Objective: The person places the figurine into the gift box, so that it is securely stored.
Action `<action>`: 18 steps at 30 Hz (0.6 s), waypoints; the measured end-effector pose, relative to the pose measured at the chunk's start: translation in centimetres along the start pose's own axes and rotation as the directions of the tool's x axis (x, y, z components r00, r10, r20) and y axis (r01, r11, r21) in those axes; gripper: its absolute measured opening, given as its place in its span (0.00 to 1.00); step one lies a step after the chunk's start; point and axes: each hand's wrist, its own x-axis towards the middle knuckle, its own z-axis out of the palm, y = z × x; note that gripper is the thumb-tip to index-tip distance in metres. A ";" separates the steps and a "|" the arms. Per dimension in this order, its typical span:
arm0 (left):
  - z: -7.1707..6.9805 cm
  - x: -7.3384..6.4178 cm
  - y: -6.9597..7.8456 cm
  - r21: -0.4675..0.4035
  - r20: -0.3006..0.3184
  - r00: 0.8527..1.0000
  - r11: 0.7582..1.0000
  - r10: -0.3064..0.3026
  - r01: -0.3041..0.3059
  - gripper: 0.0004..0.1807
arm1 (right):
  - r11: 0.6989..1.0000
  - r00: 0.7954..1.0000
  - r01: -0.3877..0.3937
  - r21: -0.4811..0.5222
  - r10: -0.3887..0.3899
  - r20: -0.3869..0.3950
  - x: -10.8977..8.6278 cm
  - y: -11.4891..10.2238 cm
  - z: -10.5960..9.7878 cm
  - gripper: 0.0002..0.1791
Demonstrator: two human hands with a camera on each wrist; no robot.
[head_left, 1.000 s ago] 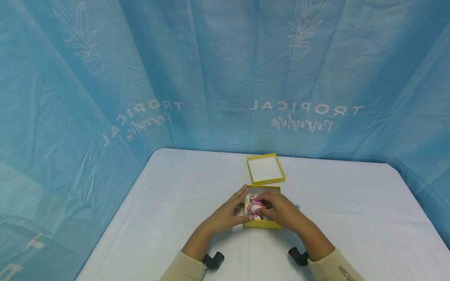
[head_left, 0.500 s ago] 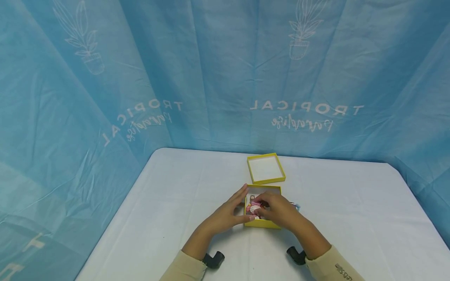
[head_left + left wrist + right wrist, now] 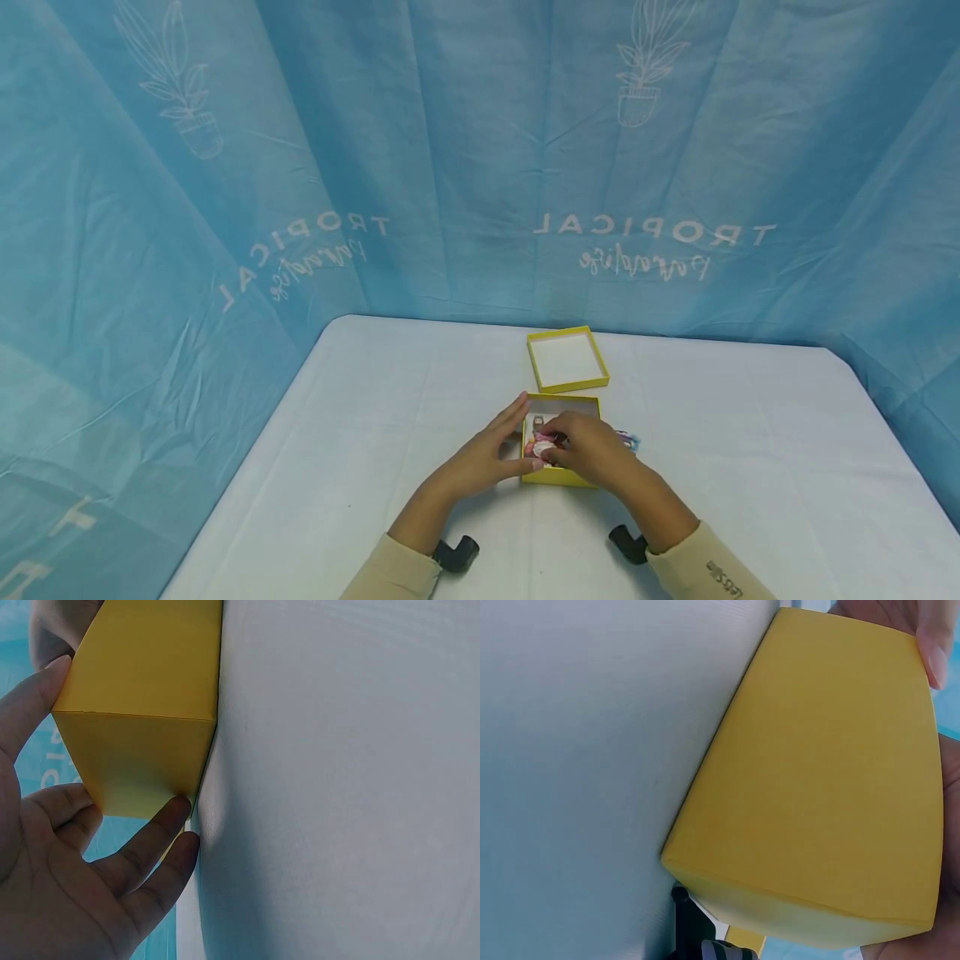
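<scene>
A yellow open-topped box [image 3: 558,477] stands on the table before me. Inside lies a small pink-and-white doll-like figure [image 3: 540,448] with a brown head, partly covered by my right hand. My left hand [image 3: 476,467] rests against the box's left side, its fingers extended along that wall and the thumb at the near top corner. In the left wrist view its fingertips [image 3: 180,806] touch the yellow side. My right hand [image 3: 600,450] reaches into the box from the right and pinches the figure between thumb and fingers; the exact contact is hidden in both wrist views.
A yellow lid [image 3: 567,387] with a white inside lies just behind the box. On the table to the box's right, a small blue-and-dark object [image 3: 630,440] is partly hidden by the right hand. A blue printed curtain [image 3: 480,167] hangs behind the white-covered table [image 3: 750,450].
My right hand and forearm have shifted slightly left, covering more of the figure and baring more of the blue object. The left hand stays in place.
</scene>
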 end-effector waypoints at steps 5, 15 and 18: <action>0.0 0.1 0.0 -0.005 0.003 1.000 1.000 0.006 -0.006 0.49 | 1.000 1.000 0.018 -0.005 -0.019 -0.010 -0.1 0.1 0.1 0.17; 0.0 0.1 -0.1 0.009 -0.004 1.000 1.000 0.006 -0.006 0.50 | 0.997 0.999 0.023 0.077 -0.020 -0.042 -0.2 0.6 0.0 0.22; 0.1 0.1 -0.1 0.012 -0.007 1.000 1.000 0.000 0.000 0.50 | 0.993 0.998 0.027 0.117 -0.020 -0.056 -0.4 0.8 0.0 0.22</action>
